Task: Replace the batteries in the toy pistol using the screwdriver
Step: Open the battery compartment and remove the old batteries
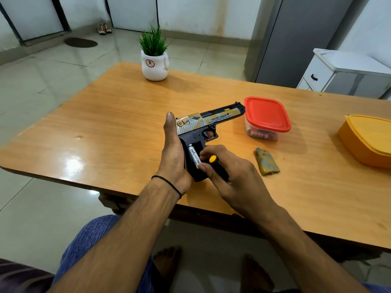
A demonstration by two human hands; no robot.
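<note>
The toy pistol (208, 121), gold and black, is held above the wooden table (105, 127) with its barrel pointing right. My left hand (173, 153) grips its handle from behind. The handle's battery bay is uncovered, and a white battery (194, 155) lies in it beside an empty slot. My right hand (230, 174) holds a black screwdriver with a yellow end (218, 166), while its thumb and a fingertip touch the battery. The removed gold cover (267, 161) lies on the table to the right.
A clear box with a red lid (266, 117) stands just past the pistol's muzzle. An orange lidded container (368, 140) sits at the right edge. A white pot with a green plant (154, 60) stands at the table's far side.
</note>
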